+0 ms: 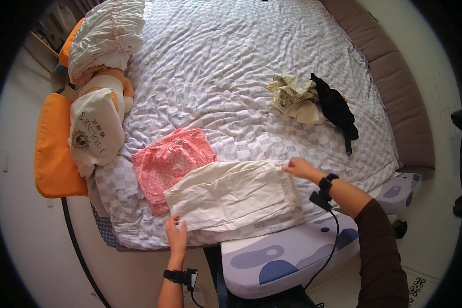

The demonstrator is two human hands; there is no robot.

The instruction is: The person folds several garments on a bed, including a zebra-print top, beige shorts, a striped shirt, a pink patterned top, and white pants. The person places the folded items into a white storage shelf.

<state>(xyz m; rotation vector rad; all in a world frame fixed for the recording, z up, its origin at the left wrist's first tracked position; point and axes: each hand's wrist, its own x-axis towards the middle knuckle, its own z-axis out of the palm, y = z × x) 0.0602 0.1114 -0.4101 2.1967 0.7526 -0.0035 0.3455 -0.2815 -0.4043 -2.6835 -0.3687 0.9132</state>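
Note:
A cream-white garment (231, 192), folded into a long flat shape, lies near the bed's front edge. Its far right corner is pinched between the fingertips of my right hand (302, 168). At the near left corner, my left hand (176, 233) touches the cloth with thumb and fingers bent; whether they grip it cannot be made out. Partly under the garment's left end is a pink paisley-patterned piece of clothing (173, 158) with a gathered band. Each wrist wears a black strap with a small device and cable.
A black garment (335, 102) and a crumpled patterned cloth (292, 94) lie on the checked bedding (223, 77) at right. Along the left are an orange cushion (56, 146), a white bag with writing (96, 131) and a bundled quilt (106, 34). A patterned padded piece (288, 250) adjoins the front edge.

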